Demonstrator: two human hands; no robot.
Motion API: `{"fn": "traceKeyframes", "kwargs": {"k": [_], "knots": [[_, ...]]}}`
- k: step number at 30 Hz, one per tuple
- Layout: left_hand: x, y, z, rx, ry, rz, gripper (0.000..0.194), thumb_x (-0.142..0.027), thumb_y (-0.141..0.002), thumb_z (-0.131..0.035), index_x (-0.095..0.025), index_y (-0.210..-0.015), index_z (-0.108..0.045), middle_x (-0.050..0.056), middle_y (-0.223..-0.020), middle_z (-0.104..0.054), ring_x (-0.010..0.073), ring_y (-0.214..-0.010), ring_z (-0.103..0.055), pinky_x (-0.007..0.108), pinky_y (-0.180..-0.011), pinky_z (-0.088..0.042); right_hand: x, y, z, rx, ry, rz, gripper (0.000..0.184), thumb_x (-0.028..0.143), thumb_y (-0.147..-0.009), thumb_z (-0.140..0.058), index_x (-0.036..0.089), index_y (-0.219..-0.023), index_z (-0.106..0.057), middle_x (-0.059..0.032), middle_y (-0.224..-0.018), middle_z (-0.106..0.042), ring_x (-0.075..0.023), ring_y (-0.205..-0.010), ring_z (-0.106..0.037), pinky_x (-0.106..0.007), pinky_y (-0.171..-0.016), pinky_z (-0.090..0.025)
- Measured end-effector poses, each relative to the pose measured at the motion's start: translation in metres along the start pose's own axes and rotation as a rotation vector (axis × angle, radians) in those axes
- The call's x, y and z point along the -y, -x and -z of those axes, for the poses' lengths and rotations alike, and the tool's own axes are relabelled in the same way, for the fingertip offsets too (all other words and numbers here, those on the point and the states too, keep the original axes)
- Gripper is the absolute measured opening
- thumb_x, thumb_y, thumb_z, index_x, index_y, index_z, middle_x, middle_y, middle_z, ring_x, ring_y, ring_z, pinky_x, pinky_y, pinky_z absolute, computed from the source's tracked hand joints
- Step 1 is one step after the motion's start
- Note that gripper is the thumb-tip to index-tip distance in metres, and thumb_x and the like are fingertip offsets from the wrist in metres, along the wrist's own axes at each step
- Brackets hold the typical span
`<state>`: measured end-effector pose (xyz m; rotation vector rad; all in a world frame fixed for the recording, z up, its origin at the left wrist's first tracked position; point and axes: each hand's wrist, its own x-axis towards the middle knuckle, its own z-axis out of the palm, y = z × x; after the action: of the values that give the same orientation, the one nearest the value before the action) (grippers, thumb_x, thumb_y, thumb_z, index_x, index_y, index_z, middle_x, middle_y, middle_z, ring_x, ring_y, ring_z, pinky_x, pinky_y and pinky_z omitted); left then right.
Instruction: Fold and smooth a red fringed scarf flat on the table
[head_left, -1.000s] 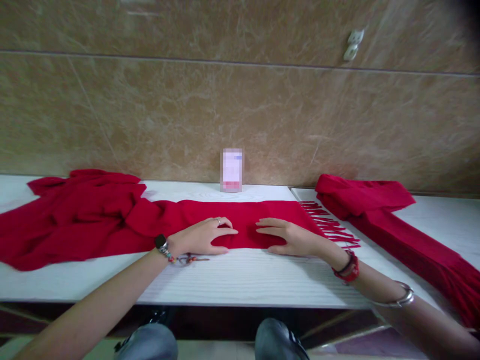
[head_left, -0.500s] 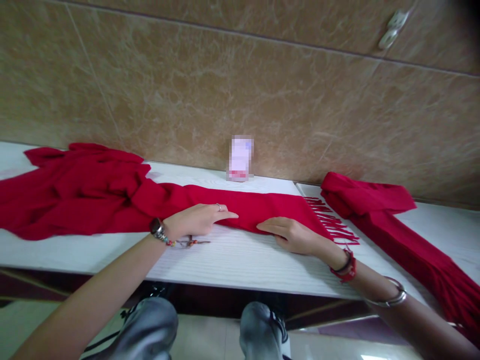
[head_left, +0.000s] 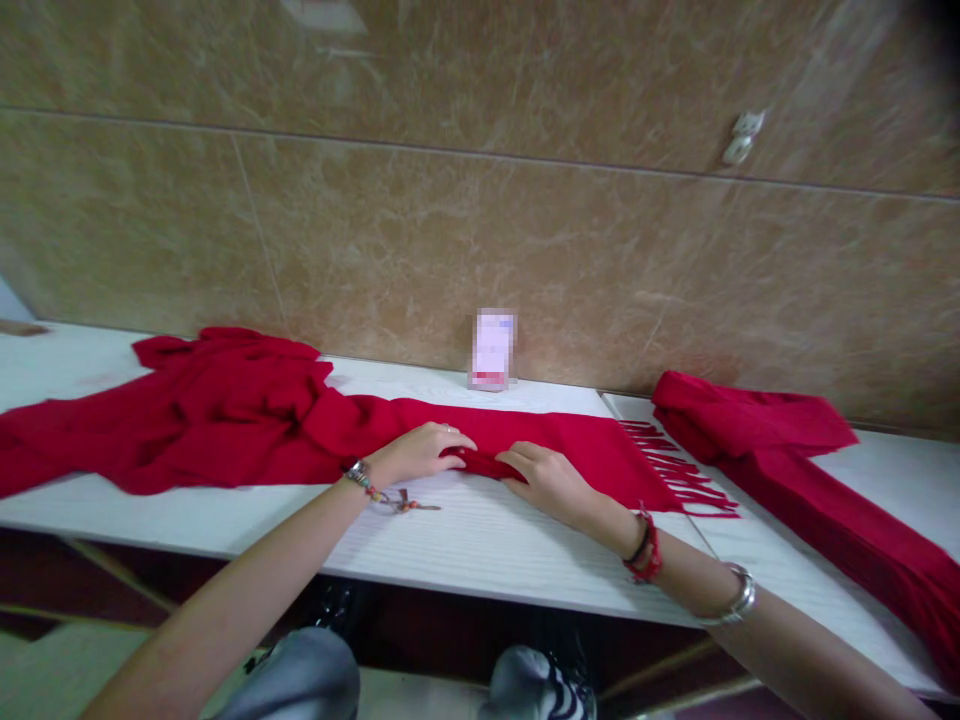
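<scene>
1. The left hand [head_left: 421,452] and right hand [head_left: 546,480] pinch the near edge of a long red scarf [head_left: 581,440], slightly apart.
2. The scarf lies bunched at left and flatter toward its fringe at right, on a white table [head_left: 450,550].
3. Beyond that fringe lies a second scarf [head_left: 799,500], folded over at its far end.
4. A small pale object [head_left: 493,350], blurred out, stands near the brown wall [head_left: 450,230].

Before you, a brown marbled wall [head_left: 450,240] with pale seams rises behind the white wood-grained tabletop [head_left: 480,535], above a pale floor [head_left: 97,665].
</scene>
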<state>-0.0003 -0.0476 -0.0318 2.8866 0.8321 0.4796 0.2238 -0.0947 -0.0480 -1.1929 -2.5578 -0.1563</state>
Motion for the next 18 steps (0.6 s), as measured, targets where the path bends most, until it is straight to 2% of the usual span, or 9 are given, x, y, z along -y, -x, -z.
{"fn": "traceKeyframes", "kwargs": {"k": [3,7,14,18], "knots": [[0.001,0.001,-0.001,-0.032,-0.034,-0.019,0.024,-0.018,-0.082,-0.057,-0.013,-0.105,-0.061,0.007,-0.101,-0.065,0.0168,-0.094,-0.058,0.027,-0.086,-0.040,-0.002,0.001,-0.003,-0.032,-0.062,-0.089,0.016,0.020,-0.081,-0.054,0.016,-0.095,-0.060,-0.0063,-0.087,-0.061,-0.0169,-0.078,-0.058,-0.026,-0.068,-0.046],[-0.001,0.001,0.000,-0.035,-0.121,-0.042,0.024,-0.018,-0.084,-0.054,-0.012,-0.106,-0.060,0.008,-0.101,-0.065,0.0182,-0.092,-0.059,0.028,-0.083,-0.042,-0.010,0.005,-0.006,-0.094,-0.191,-0.103,0.008,0.017,-0.082,-0.054,0.016,-0.084,-0.061,-0.0041,-0.079,-0.061,-0.0147,-0.072,-0.057,-0.023,-0.064,-0.044],[-0.008,0.001,0.004,0.029,-0.144,-0.093,0.029,-0.025,-0.079,-0.061,-0.015,-0.106,-0.058,0.007,-0.102,-0.063,0.0187,-0.093,-0.058,0.026,-0.079,-0.043,-0.016,0.003,-0.013,-0.121,-0.271,-0.131,0.011,0.016,-0.084,-0.050,0.016,-0.078,-0.060,-0.0037,-0.077,-0.062,-0.0147,-0.072,-0.057,-0.024,-0.066,-0.043],[-0.005,0.000,0.002,0.032,-0.201,-0.057,0.020,-0.021,-0.082,-0.057,-0.014,-0.100,-0.060,0.006,-0.096,-0.065,0.0186,-0.091,-0.059,0.026,-0.079,-0.042,-0.016,0.004,-0.016,-0.135,-0.266,-0.126,0.012,0.018,-0.085,-0.049,0.017,-0.079,-0.060,-0.0038,-0.077,-0.062,-0.0147,-0.073,-0.057,-0.025,-0.067,-0.044]]}}
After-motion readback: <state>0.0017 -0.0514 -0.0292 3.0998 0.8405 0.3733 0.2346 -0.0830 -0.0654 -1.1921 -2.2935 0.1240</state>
